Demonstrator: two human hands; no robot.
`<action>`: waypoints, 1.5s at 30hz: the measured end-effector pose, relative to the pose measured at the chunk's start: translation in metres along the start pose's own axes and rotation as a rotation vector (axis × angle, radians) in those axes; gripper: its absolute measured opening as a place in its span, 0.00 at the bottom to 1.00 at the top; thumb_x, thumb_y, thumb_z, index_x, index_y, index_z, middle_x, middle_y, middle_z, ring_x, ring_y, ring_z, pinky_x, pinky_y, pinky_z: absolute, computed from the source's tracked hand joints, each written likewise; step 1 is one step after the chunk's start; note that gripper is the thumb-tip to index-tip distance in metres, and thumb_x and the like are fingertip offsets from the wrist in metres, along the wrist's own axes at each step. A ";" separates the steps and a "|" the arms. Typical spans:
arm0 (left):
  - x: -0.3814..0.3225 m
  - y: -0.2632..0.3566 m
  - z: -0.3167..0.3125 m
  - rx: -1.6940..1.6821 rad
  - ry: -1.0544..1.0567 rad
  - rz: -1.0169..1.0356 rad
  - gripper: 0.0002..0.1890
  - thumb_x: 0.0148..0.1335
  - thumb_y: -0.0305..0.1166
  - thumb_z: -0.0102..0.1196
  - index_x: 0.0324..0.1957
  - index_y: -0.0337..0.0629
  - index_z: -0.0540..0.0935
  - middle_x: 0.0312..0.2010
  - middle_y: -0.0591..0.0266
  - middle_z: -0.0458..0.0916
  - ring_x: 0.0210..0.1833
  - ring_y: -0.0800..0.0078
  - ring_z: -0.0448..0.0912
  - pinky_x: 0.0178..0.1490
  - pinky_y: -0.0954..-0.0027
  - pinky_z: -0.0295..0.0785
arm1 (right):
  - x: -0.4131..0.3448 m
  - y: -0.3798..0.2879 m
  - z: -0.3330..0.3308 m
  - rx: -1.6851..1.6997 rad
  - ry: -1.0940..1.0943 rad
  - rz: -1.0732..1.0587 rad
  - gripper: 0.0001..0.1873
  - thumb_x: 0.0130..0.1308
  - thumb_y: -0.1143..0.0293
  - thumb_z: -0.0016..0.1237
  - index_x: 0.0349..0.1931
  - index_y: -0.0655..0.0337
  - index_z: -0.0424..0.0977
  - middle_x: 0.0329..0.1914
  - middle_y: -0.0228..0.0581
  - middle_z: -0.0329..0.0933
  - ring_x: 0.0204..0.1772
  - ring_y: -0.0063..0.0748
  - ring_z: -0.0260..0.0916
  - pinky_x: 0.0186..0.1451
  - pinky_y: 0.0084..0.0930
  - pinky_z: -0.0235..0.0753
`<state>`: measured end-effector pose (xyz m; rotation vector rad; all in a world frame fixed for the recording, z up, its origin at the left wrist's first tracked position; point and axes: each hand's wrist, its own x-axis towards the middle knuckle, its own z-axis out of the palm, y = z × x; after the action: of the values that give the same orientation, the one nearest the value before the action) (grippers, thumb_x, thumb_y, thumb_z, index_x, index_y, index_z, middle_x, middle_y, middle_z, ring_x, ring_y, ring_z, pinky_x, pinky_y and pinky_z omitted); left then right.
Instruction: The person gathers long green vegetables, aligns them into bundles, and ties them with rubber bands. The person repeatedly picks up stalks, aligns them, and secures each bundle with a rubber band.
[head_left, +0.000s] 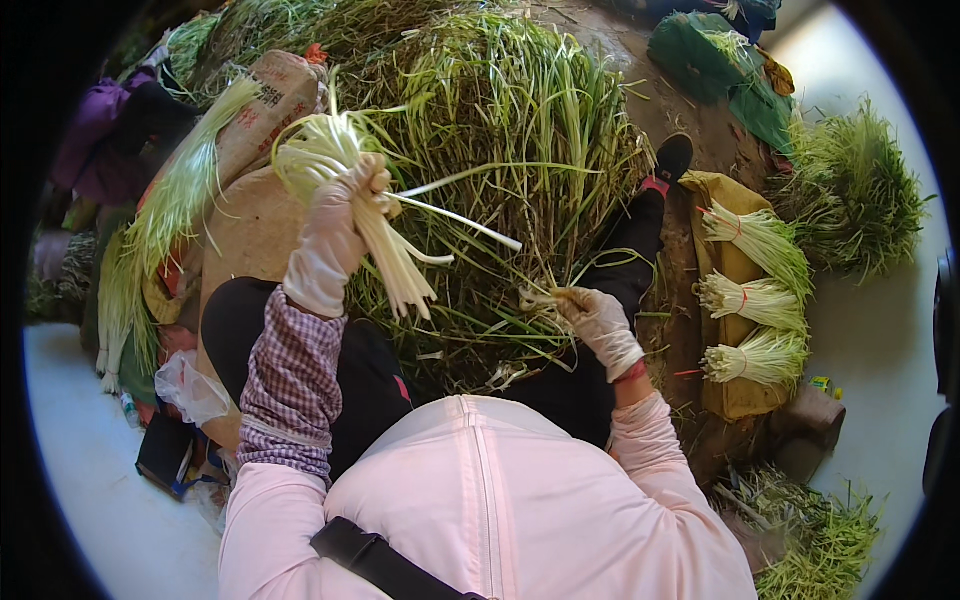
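My left hand (337, 225), in a whitish glove, grips a bunch of pale garlic-like stalks (390, 259); their white ends point down and leafy parts curl over the top. My right hand (596, 322), gloved too, is lower and to the right, its fingers pinched on thin brownish leaf scraps (547, 295). One loose white stalk sticks out from the left hand's bunch towards the right. Before me rises a large heap of long green leafy stalks (510, 135), between my legs and under both hands.
Three bundles tied with red bands (742, 296) lie on a yellowish sack (712, 187) at right. Pale stalks (180, 180) lie across a printed woven sack (281, 97) at left. Green piles (855, 195) stand at the right edge. Part of a person in purple (105, 135) shows at upper left.
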<state>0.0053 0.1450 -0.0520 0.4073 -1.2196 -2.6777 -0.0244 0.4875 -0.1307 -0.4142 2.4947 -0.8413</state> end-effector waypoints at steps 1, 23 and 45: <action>0.002 0.002 -0.003 -0.059 0.036 0.009 0.09 0.67 0.38 0.53 0.37 0.43 0.74 0.25 0.70 0.73 0.24 0.80 0.71 0.31 0.73 0.72 | 0.000 -0.001 -0.009 -0.175 -0.043 -0.018 0.18 0.63 0.67 0.54 0.54 0.52 0.76 0.50 0.39 0.78 0.50 0.40 0.77 0.51 0.29 0.75; 0.002 -0.022 -0.014 -0.121 -0.110 -0.171 0.18 0.65 0.36 0.56 0.53 0.37 0.73 0.26 0.71 0.74 0.28 0.80 0.73 0.42 0.67 0.76 | 0.145 -0.015 0.030 -0.487 -0.017 0.115 0.15 0.57 0.58 0.55 0.36 0.60 0.80 0.37 0.52 0.80 0.42 0.51 0.78 0.47 0.38 0.76; 0.006 -0.033 -0.002 -0.278 -0.261 -0.301 0.16 0.62 0.32 0.58 0.50 0.38 0.77 0.25 0.68 0.78 0.31 0.72 0.78 0.49 0.62 0.74 | 0.082 -0.012 -0.049 1.324 0.213 -0.420 0.08 0.61 0.75 0.52 0.40 0.58 0.76 0.31 0.32 0.80 0.26 0.13 0.74 0.23 0.09 0.68</action>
<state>-0.0010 0.1636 -0.0797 0.2180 -0.8784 -3.1859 -0.1179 0.4682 -0.1166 -0.3424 1.4618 -2.4733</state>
